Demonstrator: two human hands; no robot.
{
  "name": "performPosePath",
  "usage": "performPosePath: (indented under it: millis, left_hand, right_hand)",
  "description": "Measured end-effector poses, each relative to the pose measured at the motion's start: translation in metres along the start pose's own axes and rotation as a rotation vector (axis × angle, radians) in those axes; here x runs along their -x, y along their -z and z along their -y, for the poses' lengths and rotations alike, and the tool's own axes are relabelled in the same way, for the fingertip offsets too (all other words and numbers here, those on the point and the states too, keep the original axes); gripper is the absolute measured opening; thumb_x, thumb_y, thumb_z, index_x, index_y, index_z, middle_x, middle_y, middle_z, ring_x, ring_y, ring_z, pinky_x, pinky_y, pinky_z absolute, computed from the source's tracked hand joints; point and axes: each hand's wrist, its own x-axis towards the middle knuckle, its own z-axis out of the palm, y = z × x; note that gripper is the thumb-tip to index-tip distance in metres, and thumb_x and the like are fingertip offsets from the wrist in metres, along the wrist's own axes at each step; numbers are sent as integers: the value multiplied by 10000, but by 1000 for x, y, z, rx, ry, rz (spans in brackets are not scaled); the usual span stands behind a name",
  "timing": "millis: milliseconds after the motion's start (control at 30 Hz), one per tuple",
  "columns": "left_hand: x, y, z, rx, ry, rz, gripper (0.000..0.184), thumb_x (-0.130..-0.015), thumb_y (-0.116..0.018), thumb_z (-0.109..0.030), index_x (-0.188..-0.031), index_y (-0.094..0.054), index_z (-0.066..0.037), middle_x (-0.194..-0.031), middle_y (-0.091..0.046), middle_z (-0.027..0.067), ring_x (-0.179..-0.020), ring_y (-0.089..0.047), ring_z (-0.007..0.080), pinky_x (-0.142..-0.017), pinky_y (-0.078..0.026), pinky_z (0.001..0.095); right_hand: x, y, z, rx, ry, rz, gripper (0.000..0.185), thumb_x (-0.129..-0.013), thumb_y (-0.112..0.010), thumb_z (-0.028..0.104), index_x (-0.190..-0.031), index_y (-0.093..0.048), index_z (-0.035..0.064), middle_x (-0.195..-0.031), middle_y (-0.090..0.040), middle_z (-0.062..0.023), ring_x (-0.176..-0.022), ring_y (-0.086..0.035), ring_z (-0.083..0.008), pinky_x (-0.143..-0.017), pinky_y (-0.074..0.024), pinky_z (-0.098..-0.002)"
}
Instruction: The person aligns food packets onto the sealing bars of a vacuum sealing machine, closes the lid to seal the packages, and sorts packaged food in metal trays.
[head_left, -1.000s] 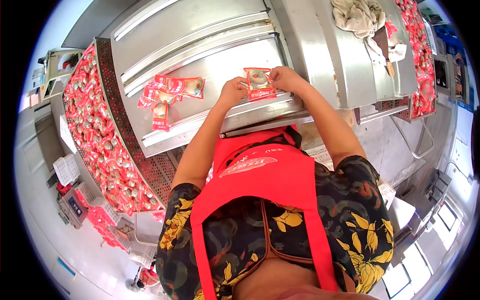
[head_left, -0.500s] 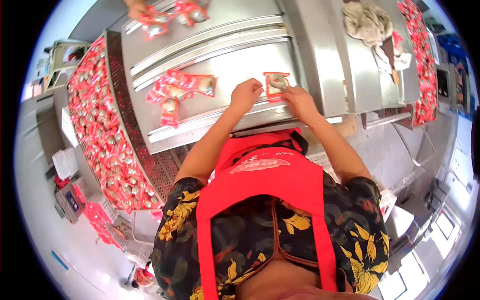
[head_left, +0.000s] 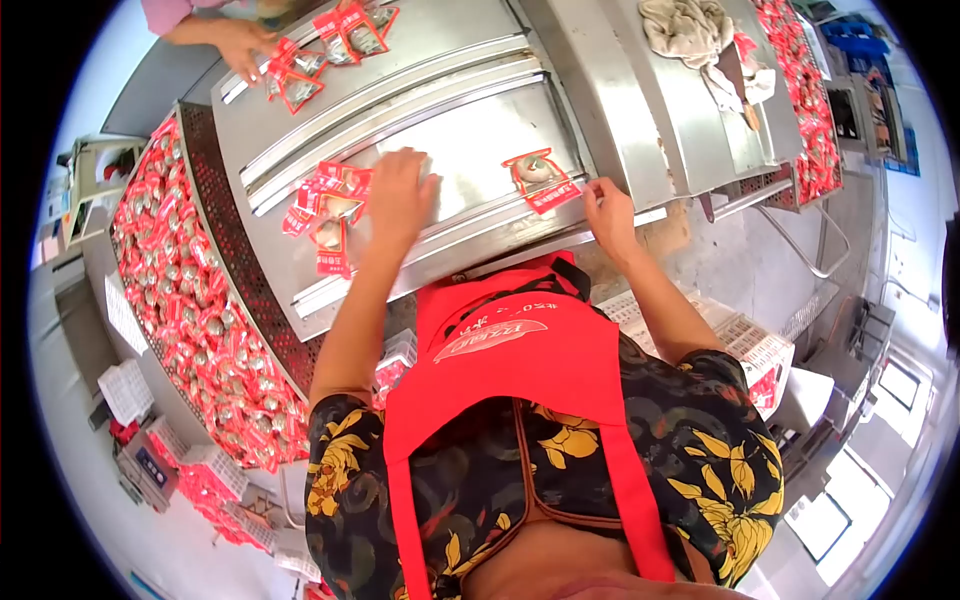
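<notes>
On the steel work surface, a red-edged clear packet (head_left: 540,180) with a pale round item inside lies at a tilt. My right hand (head_left: 612,217) is beside it, fingers closed at the packet's lower right corner. To the left, several similar red packets (head_left: 330,205) lie in a loose overlapping pile. Over the right edge of that pile is my left hand (head_left: 402,200), fingers stretched out and thumb apart. What lies beneath its fingers is hidden from me.
Across the metal rails (head_left: 400,110), another person's hand (head_left: 245,45) is at more red packets (head_left: 350,35). A perforated bin (head_left: 200,300) full of packets stands left; another packet-filled bin (head_left: 800,90) is at right. A crumpled cloth (head_left: 688,28) lies on the right-hand steel ledge.
My left hand has moved left from near the single packet to the pile. That packet has turned, and my right hand has shifted to its lower corner. The other person's hand reaches further in.
</notes>
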Motion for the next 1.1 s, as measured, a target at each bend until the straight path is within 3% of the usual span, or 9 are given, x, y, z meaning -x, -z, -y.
performPosePath:
  millis: [33, 67, 100, 200, 300, 500, 700, 833, 1100]
  left_hand:
    - [0, -20, -10, 108, 10, 13, 263, -843, -699, -130, -1091, -649, -59, -1156, -645, 129, -1092, -591, 334, -943, -469, 433]
    - [-2, -38, -22, 175, -25, 49, 245, -858, -689, -129, -1094, -660, -69, -1169, -643, 122, -1083, -599, 320, -942, -479, 419]
    - [-7, -52, -40, 205, -40, 88, 258, -866, -680, -134, -1120, -662, -92, -1219, -624, 121, -1130, -578, 324, -975, -470, 427]
    - [-14, -96, -67, 295, -133, 246, 370, -861, -685, -127, -1228, -648, -160, -1370, -517, 143, -1224, -504, 351, -995, -472, 424]
    - [-17, -122, -80, 363, -72, 286, 434, -850, -690, -95, -1269, -637, -193, -1363, -506, 150, -1194, -510, 350, -957, -503, 409]
    - [-39, -150, -80, 442, -67, 317, 490, -826, -695, -44, -1285, -637, -208, -1292, -537, 149, -1138, -522, 347, -883, -545, 384]
    - [-41, -148, -88, 516, -53, 449, 383, -805, -689, -30, -1174, -670, -129, -1156, -621, 104, -1118, -538, 317, -968, -456, 410]
    - [-46, -140, -88, 552, -26, 471, 373, -774, -708, -13, -1131, -693, -117, -1123, -638, 92, -1074, -547, 305, -941, -458, 403]
    - [-51, -144, -94, 433, -25, 516, 503, -779, -706, -15, -1255, -662, -172, -1156, -625, 115, -1092, -539, 314, -948, -468, 401]
  right_hand:
    - [0, 1, 1, 66, -162, 54, 209, -897, -626, 201, -995, -654, 18, -830, -679, -191, -828, -661, -405, -736, -524, -460]
    - [-2, -16, -21, 176, -62, -39, 301, -925, -599, 277, -918, -664, -16, -683, -670, -194, -674, -684, -378, -649, -540, -438]
    - [-4, -16, -21, 177, -68, -49, 301, -925, -599, 277, -918, -664, -16, -683, -670, -194, -674, -684, -378, -649, -540, -438]
    - [-10, -17, -8, -296, -449, 167, 377, -922, -637, 280, -747, -652, -53, -614, -672, -159, -421, -620, -190, -411, -488, -339]
    - [-15, -32, -23, -648, -626, 181, 308, -935, -660, 247, -773, -651, -15, -668, -685, -115, -405, -569, -145, -349, -403, -273]
    - [-14, -37, -21, -796, -692, 59, 281, -915, -667, 190, -750, -644, -36, -652, -677, -121, -456, -611, -148, -390, -468, -283]
    - [3, -34, -20, -899, -619, -42, 233, -951, -610, 169, -796, -615, -5, -707, -684, -112, -486, -625, -149, -408, -472, -251]
    - [-4, -32, -23, -871, -606, 5, 250, -950, -598, 175, -810, -627, -31, -729, -690, -122, -510, -650, -168, -431, -513, -260]
    - [-8, -41, -34, -962, -691, -37, 272, -947, -595, 184, -852, -656, -63, -733, -693, -144, -504, -655, -182, -444, -540, -273]
